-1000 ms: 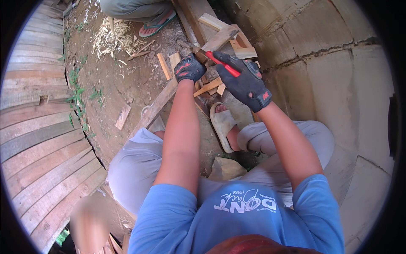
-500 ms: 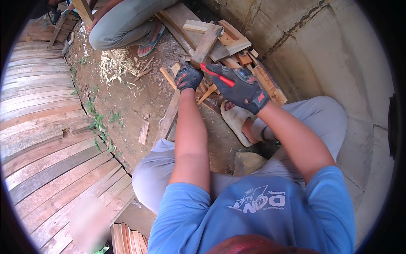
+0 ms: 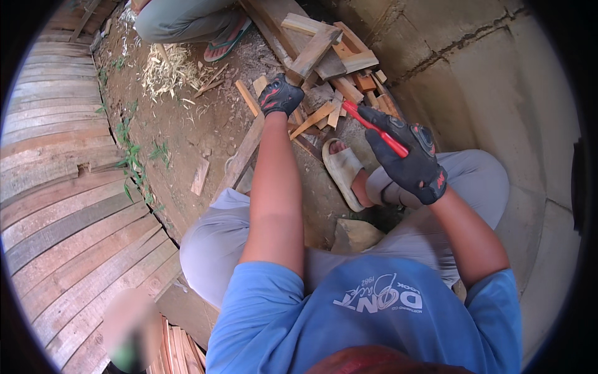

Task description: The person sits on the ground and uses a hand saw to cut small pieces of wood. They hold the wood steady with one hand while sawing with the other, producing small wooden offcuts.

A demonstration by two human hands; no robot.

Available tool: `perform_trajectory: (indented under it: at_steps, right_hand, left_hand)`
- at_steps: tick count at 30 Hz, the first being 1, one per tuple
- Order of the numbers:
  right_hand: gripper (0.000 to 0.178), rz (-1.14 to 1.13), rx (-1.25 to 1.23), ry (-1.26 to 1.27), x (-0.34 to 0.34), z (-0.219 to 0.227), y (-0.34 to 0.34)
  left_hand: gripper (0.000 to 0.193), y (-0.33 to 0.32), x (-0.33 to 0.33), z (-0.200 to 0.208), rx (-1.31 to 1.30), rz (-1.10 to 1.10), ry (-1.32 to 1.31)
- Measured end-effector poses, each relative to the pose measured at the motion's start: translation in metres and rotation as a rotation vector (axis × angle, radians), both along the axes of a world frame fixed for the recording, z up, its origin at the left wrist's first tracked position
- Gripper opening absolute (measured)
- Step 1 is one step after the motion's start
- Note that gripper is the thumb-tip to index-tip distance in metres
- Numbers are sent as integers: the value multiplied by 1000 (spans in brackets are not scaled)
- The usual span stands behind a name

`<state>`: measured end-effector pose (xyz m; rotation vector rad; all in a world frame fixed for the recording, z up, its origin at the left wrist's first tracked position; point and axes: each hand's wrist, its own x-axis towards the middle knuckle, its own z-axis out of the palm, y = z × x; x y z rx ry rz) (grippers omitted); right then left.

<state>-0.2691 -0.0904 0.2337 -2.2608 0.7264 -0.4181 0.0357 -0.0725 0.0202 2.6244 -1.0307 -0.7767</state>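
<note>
My left hand (image 3: 281, 96), in a black glove with red marks, is closed at the near end of a short piece of wood (image 3: 316, 51). Its fingertips are turned away, so the grip itself is partly hidden. Over to the right, my right hand (image 3: 405, 149), gloved the same way, is wrapped round a slim red tool (image 3: 377, 129). The tool points up and left, apart from the wood. Its working end is too unclear to name its kind.
Several wood offcuts (image 3: 358, 61) are heaped by a concrete wall (image 3: 473, 81). Pale shavings (image 3: 165, 71) lie near another person's sandalled foot (image 3: 229, 42). A slatted wooden surface (image 3: 68, 187) runs along the left. My own sandal (image 3: 341, 171) is below the offcuts.
My right hand has drawn back with the red tool, down and right, away from the wood end. My left hand stays at the wood. The view has shifted slightly.
</note>
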Motion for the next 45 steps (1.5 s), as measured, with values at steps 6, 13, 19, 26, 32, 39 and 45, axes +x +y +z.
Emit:
perform_trajectory:
  at_steps: [6,13,19,26,32,39,45]
  right_hand:
    - [43,27,-9,-14,61,-59,-24]
    - [39,32,42,-125,105,-83,-42]
    - [38,33,-87,-31,77,-62,-30]
    - [38,-139,-7,249,0,15,10]
    - [37,-57,-90,134,35,-4,3]
    - [37,-4,-110,51,122,-66,-33]
    - [38,-42,-29,23,99,-58,-33]
  left_hand:
    - [56,1,-6,-4,-68,28,-24]
    - [60,0,-4,7,-45,21,16]
    - [61,4,8,0,-10,3,21]
    - [58,14,-4,12,-39,11,99]
    - [53,19,-11,11,-93,47,89]
    - [55,16,-12,22,-75,31,108]
    - [54,10,-8,9,-98,1,48]
